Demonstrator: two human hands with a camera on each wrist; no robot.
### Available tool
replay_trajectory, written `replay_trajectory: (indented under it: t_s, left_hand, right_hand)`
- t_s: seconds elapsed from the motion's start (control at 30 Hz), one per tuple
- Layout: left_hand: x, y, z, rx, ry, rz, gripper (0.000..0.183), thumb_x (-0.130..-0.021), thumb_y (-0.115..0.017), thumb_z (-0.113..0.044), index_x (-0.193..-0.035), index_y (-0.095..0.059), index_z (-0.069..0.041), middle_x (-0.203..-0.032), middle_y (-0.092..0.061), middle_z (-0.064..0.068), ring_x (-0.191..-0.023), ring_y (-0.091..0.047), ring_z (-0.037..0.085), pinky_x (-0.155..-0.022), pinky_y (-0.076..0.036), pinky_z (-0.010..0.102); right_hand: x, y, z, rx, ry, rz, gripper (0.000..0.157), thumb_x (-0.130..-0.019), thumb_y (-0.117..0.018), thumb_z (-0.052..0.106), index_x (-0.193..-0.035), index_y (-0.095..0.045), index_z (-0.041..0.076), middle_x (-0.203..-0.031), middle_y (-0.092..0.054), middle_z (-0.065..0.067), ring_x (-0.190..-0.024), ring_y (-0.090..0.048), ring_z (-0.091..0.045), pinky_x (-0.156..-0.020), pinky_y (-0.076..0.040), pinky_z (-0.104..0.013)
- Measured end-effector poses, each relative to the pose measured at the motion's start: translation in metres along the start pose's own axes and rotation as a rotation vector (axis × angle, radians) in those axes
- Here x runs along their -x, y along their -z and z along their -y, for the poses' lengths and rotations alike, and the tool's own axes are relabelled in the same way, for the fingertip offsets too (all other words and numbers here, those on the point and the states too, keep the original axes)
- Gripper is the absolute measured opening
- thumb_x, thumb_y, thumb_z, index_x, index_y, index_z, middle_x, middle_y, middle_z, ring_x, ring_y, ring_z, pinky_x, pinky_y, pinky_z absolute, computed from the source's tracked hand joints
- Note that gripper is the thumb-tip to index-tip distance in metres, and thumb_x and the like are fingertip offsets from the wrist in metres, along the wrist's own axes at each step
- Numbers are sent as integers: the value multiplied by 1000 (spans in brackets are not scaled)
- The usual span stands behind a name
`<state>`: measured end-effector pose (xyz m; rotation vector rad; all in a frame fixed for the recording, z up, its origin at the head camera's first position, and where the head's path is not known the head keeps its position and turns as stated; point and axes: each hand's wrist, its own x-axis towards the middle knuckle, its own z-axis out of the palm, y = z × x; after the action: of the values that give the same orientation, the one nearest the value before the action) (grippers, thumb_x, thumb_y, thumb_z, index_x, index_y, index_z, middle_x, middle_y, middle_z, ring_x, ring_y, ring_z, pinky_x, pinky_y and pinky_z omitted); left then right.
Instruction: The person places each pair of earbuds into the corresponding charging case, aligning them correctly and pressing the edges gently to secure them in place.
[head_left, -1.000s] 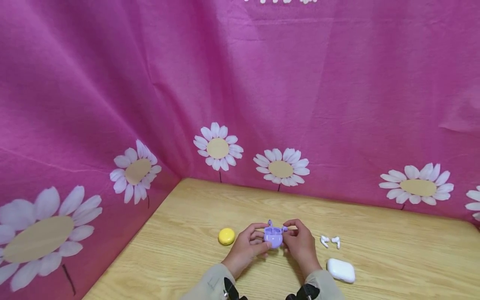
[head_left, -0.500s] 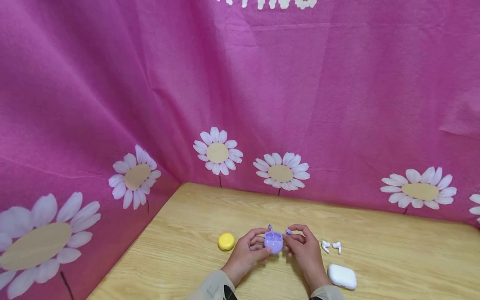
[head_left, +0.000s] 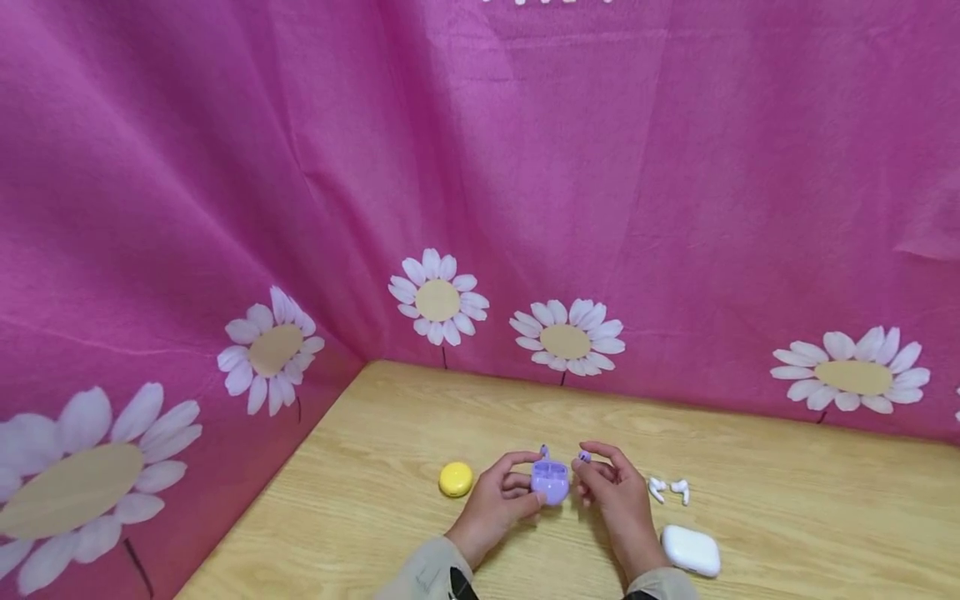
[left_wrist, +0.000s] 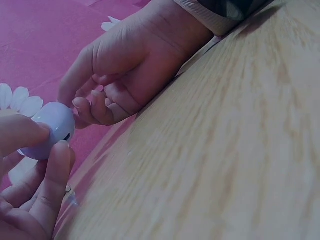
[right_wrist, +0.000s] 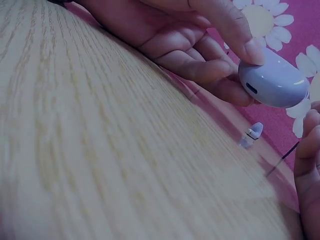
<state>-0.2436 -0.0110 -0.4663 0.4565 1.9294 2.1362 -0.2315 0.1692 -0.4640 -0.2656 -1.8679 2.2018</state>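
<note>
My left hand (head_left: 497, 504) grips a purple earbud case (head_left: 551, 483), thumb at its front, above the wooden table. Its lid is up and the two inner hollows show. In the right wrist view, the same case (right_wrist: 275, 82) has a dark slot in its underside. My right hand (head_left: 617, 492) pinches a purple earbud (head_left: 584, 456) between thumb and index finger, just right of the case and apart from it. Another purple earbud (head_left: 544, 451) is behind the case near my left index fingertip; in the right wrist view this earbud (right_wrist: 254, 132) appears on the table.
A round yellow case (head_left: 455, 479) lies left of my left hand. Two white earbuds (head_left: 667, 490) and a closed white earbud case (head_left: 691, 550) lie right of my right hand. A pink flowered cloth (head_left: 675, 208) borders the wooden table (head_left: 360, 500) at back and left.
My right hand has drawn a little to the right with the purple earbud, widening the gap to the case. My left hand keeps its grip on the case; the view shifts slightly.
</note>
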Motion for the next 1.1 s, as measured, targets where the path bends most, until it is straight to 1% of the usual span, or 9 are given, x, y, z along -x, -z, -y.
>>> replay_trajectory:
  t_s: [0.2, 0.37, 0.5, 0.63, 0.8, 0.87, 0.97, 1.03, 1.1]
  left_hand:
    - [3, -1, 2, -21, 12, 3, 52, -82, -70, 6, -129, -55, -6, -97, -68, 9, -84, -65, 16, -68, -59, 29]
    - [2, -1, 0, -38, -16, 14, 52, -82, -69, 6, -131, -54, -4, -99, -67, 9, -85, -63, 17, -67, -58, 29]
    - [1, -1, -1, -51, -19, 16, 53, -82, -69, 6, -131, -53, -5, -99, -67, 9, -85, -64, 18, -67, -59, 30]
    - [1, -2, -2, -72, -22, 16, 52, -82, -69, 5, -131, -54, -6, -99, -68, 9, -85, -64, 17, -67, -58, 29]
    - [-2, -2, -3, -88, -35, 14, 50, -83, -69, 5, -130, -55, -6, -100, -68, 9, -85, -63, 17, -68, -59, 28]
    - [-3, -2, -2, -93, -32, 7, 50, -83, -69, 5, -129, -55, -6, -99, -68, 9, -85, -63, 16, -68, -58, 28]
    - [-3, -2, 1, -102, -22, -4, 50, -82, -70, 5, -129, -56, -7, -98, -68, 8, -84, -63, 16, -68, -58, 28]
    - [-2, -3, 1, -105, -21, -5, 51, -82, -70, 5, -129, -56, -7, -99, -68, 8, -84, -63, 16, -68, -59, 29]
    - [-3, -3, 0, -101, -22, -4, 51, -82, -70, 4, -129, -55, -7, -99, -68, 8, -84, -64, 16, -67, -59, 30]
  right_hand:
    - [3, 0, -2, -18, -17, -6, 41, -83, -74, 8, -119, -58, -2, -76, -67, 1, -58, -57, -11, -49, -46, -20]
    - [2, -1, -1, -87, 19, 5, 39, -89, -69, 13, -121, -56, -6, -78, -67, -2, -58, -58, -11, -48, -46, -18]
    - [1, -1, 0, -143, 55, 31, 38, -94, -63, 15, -121, -55, -10, -79, -66, -3, -57, -57, -10, -46, -44, -17]
    - [1, -1, 1, -172, 64, 50, 35, -93, -64, 14, -119, -56, -10, -78, -66, -2, -56, -57, -10, -45, -44, -17]
    - [-1, 0, 5, -204, 75, 53, 36, -93, -65, 14, -119, -55, -8, -79, -66, -1, -58, -58, -9, -46, -44, -16]
    - [-1, 1, 5, -210, 58, 50, 33, -92, -65, 14, -117, -57, -7, -79, -66, 0, -59, -58, -9, -47, -44, -16]
    - [-1, 2, 4, -213, 11, 45, 28, -91, -67, 13, -112, -61, -5, -80, -67, 0, -62, -60, -10, -49, -46, -17]
    - [-1, 2, 4, -216, -19, 42, 22, -90, -68, 14, -106, -65, -1, -81, -68, -1, -63, -61, -10, -50, -47, -18]
    - [-2, 2, 4, -220, -27, 43, 18, -89, -69, 14, -102, -67, 2, -81, -69, -1, -63, -62, -11, -50, -48, -18]
